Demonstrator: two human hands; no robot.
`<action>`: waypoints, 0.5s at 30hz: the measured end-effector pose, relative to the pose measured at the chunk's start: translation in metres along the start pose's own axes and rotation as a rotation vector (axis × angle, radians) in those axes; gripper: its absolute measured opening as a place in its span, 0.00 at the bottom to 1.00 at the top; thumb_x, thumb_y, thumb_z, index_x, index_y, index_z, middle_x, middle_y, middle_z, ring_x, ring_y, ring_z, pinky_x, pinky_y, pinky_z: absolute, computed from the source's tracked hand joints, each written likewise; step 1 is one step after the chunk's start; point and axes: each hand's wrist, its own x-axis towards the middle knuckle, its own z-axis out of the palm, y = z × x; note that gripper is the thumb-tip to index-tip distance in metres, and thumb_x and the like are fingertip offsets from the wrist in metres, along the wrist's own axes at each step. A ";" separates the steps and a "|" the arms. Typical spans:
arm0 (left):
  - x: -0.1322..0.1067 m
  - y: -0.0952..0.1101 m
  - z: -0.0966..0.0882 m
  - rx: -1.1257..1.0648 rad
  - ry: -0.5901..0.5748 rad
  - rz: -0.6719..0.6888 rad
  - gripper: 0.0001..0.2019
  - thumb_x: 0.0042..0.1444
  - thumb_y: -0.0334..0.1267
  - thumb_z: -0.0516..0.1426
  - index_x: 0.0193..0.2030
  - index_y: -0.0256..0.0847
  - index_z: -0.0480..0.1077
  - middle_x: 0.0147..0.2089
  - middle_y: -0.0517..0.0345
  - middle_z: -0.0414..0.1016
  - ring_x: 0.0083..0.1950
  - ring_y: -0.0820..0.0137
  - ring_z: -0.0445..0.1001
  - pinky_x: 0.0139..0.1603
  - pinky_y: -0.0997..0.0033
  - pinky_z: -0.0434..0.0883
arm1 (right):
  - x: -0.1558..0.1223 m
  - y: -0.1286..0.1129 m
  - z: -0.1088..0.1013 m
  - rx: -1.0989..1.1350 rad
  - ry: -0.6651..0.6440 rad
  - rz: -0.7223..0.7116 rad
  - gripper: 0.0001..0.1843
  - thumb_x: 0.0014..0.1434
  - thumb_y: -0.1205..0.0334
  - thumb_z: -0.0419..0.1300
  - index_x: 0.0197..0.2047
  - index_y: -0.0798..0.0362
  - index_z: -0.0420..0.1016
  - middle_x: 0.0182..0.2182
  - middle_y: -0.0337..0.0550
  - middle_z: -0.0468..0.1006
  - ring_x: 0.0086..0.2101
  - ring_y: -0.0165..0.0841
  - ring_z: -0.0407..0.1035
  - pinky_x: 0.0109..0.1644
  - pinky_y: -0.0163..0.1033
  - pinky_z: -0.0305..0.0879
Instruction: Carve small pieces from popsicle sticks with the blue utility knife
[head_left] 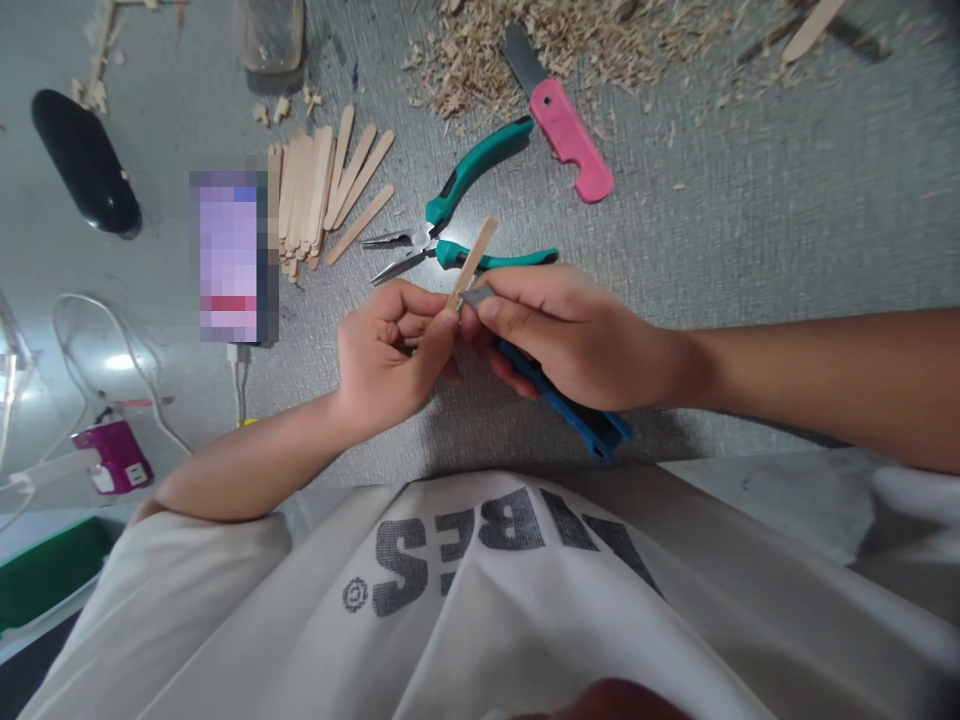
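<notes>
Left fingers (416,297) pinch pale, slim, flat wooden stick (475,255); right fingers (517,320) grip blue cutter (559,395).

Grey desk (697,220). Near edge, left: purple plug (124,460). Farther from that edge: pliers (421,240), sticks (300,190), wood shavings (480,60), knife (559,120).

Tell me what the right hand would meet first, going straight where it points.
Past the knife it holds, probably the stick in the left hand; depth is unclear, so they may already touch.

A loose off-white shirt (315,620) by the surface's (750,200) near edge; short left sleeve (195,580); large dark, grid-textured lettering (517,520); a small round mark (355,596) beside it.
</notes>
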 end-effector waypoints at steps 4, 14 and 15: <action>-0.001 0.001 0.001 0.033 -0.001 -0.026 0.11 0.76 0.44 0.65 0.43 0.44 0.73 0.31 0.65 0.86 0.20 0.78 0.78 0.18 0.82 0.70 | 0.000 0.001 0.000 -0.024 0.010 0.005 0.22 0.82 0.71 0.52 0.32 0.49 0.67 0.23 0.32 0.72 0.19 0.24 0.66 0.21 0.32 0.62; -0.010 -0.008 -0.002 0.430 0.051 0.127 0.13 0.77 0.49 0.62 0.45 0.43 0.75 0.32 0.61 0.87 0.27 0.75 0.84 0.26 0.82 0.74 | -0.001 0.000 0.004 -0.059 0.027 0.061 0.25 0.84 0.65 0.55 0.30 0.50 0.66 0.17 0.31 0.68 0.16 0.24 0.63 0.18 0.31 0.56; -0.008 -0.007 -0.003 0.482 0.045 0.167 0.12 0.77 0.47 0.62 0.43 0.43 0.75 0.30 0.62 0.86 0.26 0.76 0.83 0.25 0.82 0.72 | -0.001 -0.001 0.004 -0.071 0.028 0.084 0.25 0.83 0.67 0.54 0.29 0.49 0.66 0.16 0.31 0.67 0.15 0.24 0.62 0.18 0.32 0.56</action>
